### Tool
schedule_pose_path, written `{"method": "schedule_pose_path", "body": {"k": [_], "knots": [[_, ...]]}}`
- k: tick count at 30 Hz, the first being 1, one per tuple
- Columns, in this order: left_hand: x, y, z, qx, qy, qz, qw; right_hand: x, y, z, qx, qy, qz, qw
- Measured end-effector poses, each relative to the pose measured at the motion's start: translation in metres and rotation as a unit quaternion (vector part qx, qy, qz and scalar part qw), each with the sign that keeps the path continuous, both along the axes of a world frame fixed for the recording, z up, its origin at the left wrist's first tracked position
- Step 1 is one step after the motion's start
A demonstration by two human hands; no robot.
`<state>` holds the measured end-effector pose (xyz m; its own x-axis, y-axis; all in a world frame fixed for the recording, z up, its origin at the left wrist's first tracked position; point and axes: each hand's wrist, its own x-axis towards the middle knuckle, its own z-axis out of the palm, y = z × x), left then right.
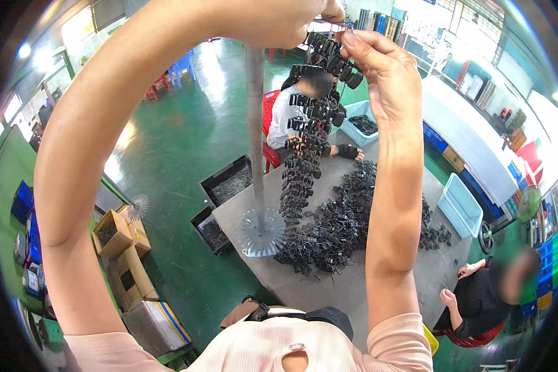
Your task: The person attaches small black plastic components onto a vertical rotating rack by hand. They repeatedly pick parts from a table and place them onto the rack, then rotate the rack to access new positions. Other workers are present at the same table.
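Both my arms are raised high. At the top, my left hand point(288, 22) is curled beside a thin metal wire; the upper edge cuts off part of it, and its grip is hard to make out. My right hand point(384, 71) pinches thumb to fingers at the top of a strand of small black parts point(335, 62). More hanging rows of black parts point(301, 180) run down below it, next to a grey metal pole point(254, 118). Near the pole's foot is a round slotted disc point(260, 239), beside a large pile of loose black parts point(338, 229) on the grey table point(235, 214).
Across the table sits a person point(285, 118) wearing a dark glove; another person point(496, 291) sits at the right. Light blue baskets point(462, 204) stand on the table's far and right sides. Black crates point(226, 180) and cardboard boxes point(115, 232) are at the left.
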<state>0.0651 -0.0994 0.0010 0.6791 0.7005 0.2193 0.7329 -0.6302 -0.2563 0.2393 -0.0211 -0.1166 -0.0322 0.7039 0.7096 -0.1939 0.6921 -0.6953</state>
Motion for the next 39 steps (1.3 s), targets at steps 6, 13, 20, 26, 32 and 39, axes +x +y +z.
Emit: {"method": "schedule_pose_path", "body": {"k": [6, 13, 20, 26, 32, 39], "knots": [[-0.011, 0.016, -0.002, -0.005, -0.007, 0.001, 1.0, 0.04, -0.011, -0.017, -0.032, 0.012, -0.036, 0.999], [-0.055, 0.025, -0.014, 0.038, -0.115, -0.107, 0.987, 0.099, -0.018, -0.012, -0.105, -0.303, -0.342, 0.883], [-0.034, 0.0, -0.006, -0.006, -0.107, -0.085, 0.991, -0.002, -0.037, 0.002, 0.097, -0.223, -0.344, 0.907], [-0.025, 0.021, -0.014, 0.141, -0.001, -0.124, 0.982, -0.048, -0.017, -0.002, 0.223, -0.175, -0.463, 0.84], [-0.009, -0.003, -0.001, -0.023, -0.046, 0.059, 0.997, 0.019, -0.022, 0.0, -0.002, -0.073, -0.177, 0.982], [-0.051, 0.022, -0.018, 0.071, -0.096, -0.184, 0.976, 0.098, -0.022, 0.012, -0.119, -0.449, -0.426, 0.776]]}}
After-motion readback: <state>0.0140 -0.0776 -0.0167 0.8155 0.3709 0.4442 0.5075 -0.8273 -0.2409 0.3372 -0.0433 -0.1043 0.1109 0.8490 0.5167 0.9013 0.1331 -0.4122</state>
